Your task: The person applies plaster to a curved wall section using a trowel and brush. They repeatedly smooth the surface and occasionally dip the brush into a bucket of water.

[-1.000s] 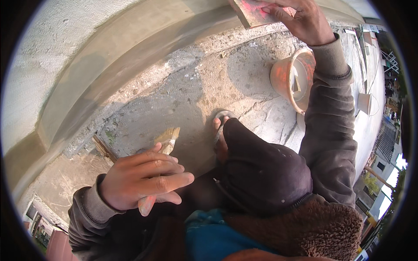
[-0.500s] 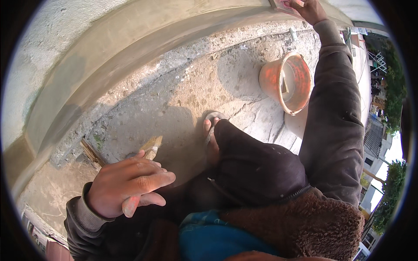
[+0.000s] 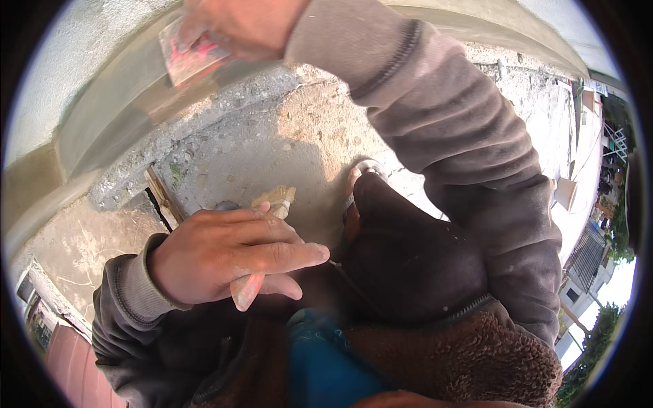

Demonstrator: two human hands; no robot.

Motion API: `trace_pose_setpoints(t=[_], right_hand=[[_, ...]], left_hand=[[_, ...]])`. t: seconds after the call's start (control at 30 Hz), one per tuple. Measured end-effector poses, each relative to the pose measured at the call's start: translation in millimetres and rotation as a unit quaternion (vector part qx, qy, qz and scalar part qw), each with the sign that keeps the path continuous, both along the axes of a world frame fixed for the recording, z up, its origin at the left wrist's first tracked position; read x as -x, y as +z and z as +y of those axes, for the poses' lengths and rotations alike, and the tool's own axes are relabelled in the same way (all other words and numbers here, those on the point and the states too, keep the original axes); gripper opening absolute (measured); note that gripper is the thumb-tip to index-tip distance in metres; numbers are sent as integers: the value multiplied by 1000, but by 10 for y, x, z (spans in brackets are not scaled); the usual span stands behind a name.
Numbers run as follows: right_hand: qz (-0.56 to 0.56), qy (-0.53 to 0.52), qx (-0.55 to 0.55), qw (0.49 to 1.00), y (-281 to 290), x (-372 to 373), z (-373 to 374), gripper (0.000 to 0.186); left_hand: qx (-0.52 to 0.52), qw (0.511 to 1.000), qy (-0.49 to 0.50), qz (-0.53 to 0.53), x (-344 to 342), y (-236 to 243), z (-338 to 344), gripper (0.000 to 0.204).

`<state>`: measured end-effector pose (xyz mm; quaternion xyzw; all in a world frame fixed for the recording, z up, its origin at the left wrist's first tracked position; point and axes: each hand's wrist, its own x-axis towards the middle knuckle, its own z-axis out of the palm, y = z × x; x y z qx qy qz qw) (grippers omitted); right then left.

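Note:
My right hand (image 3: 241,27), smeared by motion, is shut on a flat board float (image 3: 190,61) stained pink, held against or very close to the smooth grey plaster band (image 3: 102,139) along the rough white wall (image 3: 54,81); whether they touch I cannot tell. Lower left, my left hand (image 3: 228,255) grips a brush (image 3: 246,291) with an orange-stained handle across its palm, some fingers loosely stretched over it; the pale bristle end pokes out beyond the knuckles, above the ground.
Below the band runs broken, pebbly concrete (image 3: 258,129). Wooden strips (image 3: 163,194) lie at the left. My sandalled foot (image 3: 354,180) is on the ground in the middle. At the right are a small pale bucket (image 3: 564,194), buildings and trees (image 3: 595,340).
My right hand with the float has swept from the top right leftward along the band. Its sleeve now covers the orange bucket seen earlier. My left hand still holds the brush.

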<state>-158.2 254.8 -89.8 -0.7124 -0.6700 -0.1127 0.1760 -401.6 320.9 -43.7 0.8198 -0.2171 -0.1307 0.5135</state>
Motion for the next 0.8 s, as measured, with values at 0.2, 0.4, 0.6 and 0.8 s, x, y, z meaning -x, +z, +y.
trace_pose_setpoints(t=[0.2, 0.4, 0.6, 0.8], right_hand=[[-24, -226, 168, 959, 394, -1756, -2598, 32], [152, -236, 10, 960, 997, -1163, -2987, 31], [620, -251, -382, 637, -196, 845, -1021, 37], [645, -284, -570, 423, -634, 1192, -127, 43]], left_hand=[[31, 999, 34, 11, 154, 0, 298, 57], [-5, 1000, 9, 25, 171, 93, 582, 52], [126, 975, 159, -90, 463, -3, 1100, 57], [94, 949, 275, -119, 715, -117, 1352, 64]])
